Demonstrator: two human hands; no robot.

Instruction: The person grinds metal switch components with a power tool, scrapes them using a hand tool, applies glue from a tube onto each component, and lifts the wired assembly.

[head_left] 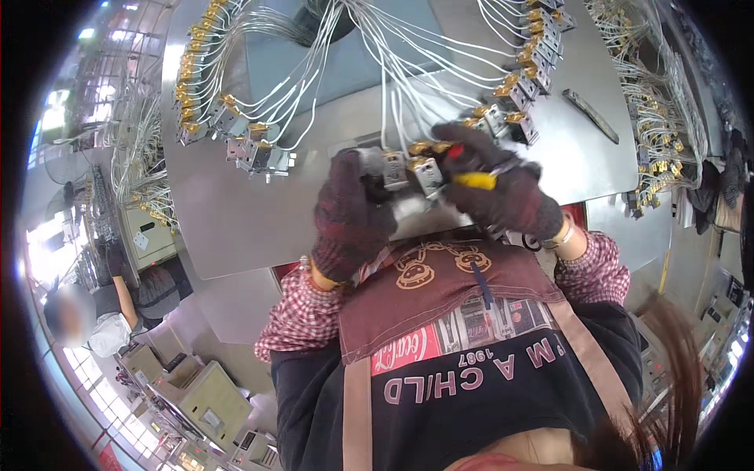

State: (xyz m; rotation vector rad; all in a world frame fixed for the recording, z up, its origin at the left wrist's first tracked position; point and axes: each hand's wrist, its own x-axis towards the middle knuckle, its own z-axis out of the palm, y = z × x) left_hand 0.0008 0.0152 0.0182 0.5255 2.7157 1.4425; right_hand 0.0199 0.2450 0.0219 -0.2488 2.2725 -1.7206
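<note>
Dark maroon knit gloves cover both hands, which are close together over the near edge of the metal table. My left hand (352, 216) is closed on a small silver metal block (394, 170) at the end of a white wire; the glove hides part of it. Beside it, a second metal block (428, 177) with a brass-coloured fitting sits between the hands. My right hand (503, 184) wraps round a tool with a yellow and red handle (476, 180). Its working end is hidden, so I cannot tell its kind.
White wires (377, 47) fan out from the table's far middle. Wired metal blocks line the left (259, 149) and right (538, 59) in curves. A flat metal bar (591, 116) lies at the right of the metal table (236, 228). Another person (110, 322) sits at the far left.
</note>
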